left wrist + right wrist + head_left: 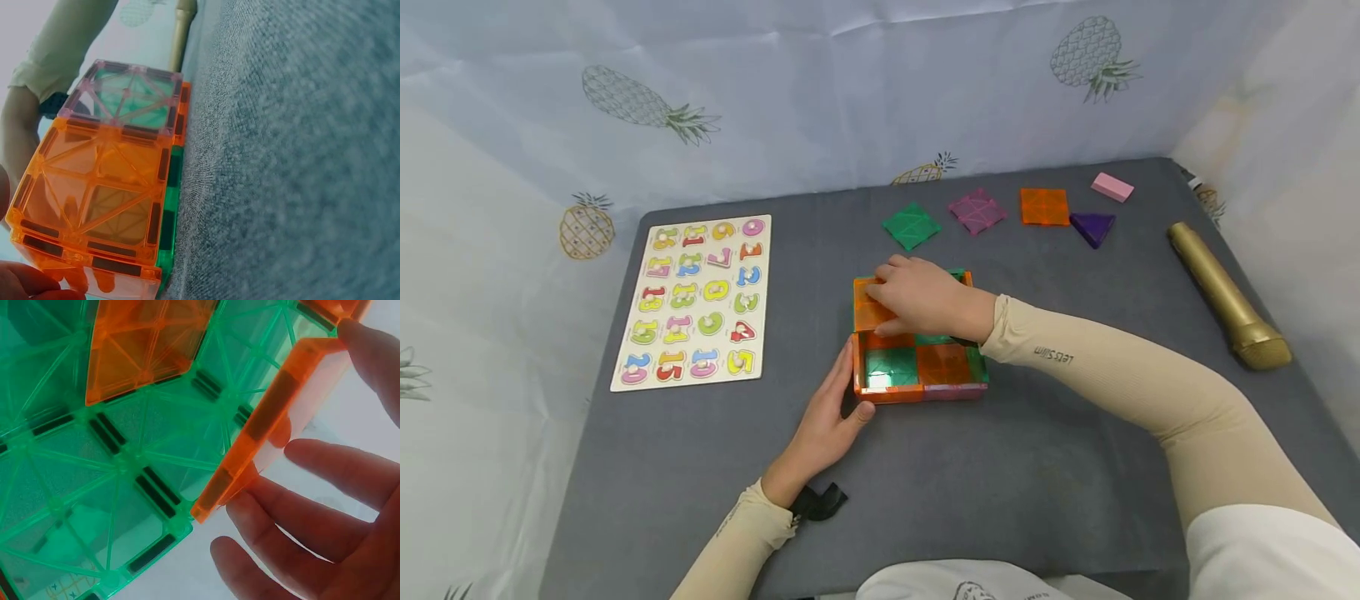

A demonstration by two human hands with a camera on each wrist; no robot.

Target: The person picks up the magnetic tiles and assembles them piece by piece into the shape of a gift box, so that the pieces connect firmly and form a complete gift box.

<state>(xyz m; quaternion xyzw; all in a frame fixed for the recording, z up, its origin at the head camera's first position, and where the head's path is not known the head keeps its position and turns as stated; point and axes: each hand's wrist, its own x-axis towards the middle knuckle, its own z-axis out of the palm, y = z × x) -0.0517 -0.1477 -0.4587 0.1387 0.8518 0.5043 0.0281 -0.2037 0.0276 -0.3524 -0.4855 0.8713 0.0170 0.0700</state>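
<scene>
While my left hand [823,425] lies straight-fingered along the left side of the tile box [887,397] on the worktop [1037,467], my right hand [925,296]'s over its far part, pinching an orange tile [269,419]. So the box sits just beneath that one.

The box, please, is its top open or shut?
The box is open, at least its near half: the head view looks into it.

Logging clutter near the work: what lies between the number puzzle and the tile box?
In the head view, bare grey tabletop borders the number puzzle; next comes the left hand, fingers along the tile box's left side.
</scene>
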